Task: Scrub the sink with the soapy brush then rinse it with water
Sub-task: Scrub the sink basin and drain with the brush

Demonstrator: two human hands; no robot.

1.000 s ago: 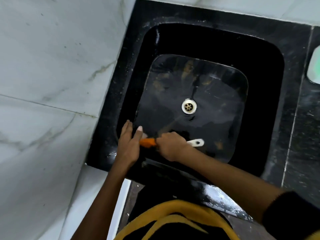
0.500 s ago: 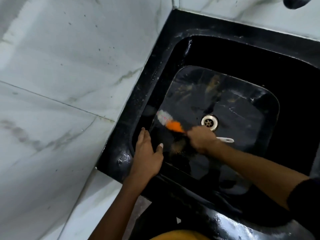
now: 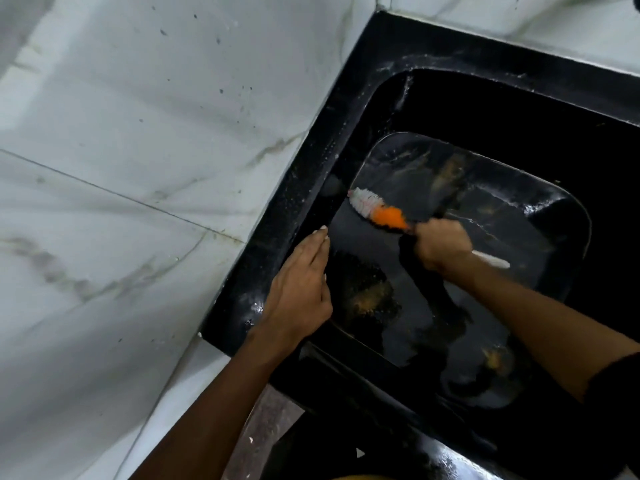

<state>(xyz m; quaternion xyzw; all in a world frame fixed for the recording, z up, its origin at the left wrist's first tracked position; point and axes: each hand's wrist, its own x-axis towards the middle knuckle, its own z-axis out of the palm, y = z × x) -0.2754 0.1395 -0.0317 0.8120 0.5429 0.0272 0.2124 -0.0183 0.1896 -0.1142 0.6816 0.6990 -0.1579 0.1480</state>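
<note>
A glossy black sink (image 3: 349, 109) fills the right half of the view, its wet basin floor streaked with brownish stains. My right hand (image 3: 441, 245) is shut on a brush (image 3: 381, 213) with white and orange bristles and a white handle that sticks out behind the fist. The bristle head presses against the basin floor near the left wall. My left hand (image 3: 299, 296) lies flat on the sink's left rim, fingers together and pointing away from me, holding nothing. The drain is hidden behind my right hand.
White marble wall tiles (image 3: 138, 168) run along the sink's left side and behind it. A brown grime patch (image 3: 367, 296) sits on the basin floor beside my left hand. The sink's wet front rim (image 3: 398, 441) is close to my body.
My right hand has swept the brush from the near edge of the basin up along the left side. The left hand stayed on the rim. The view has shifted left.
</note>
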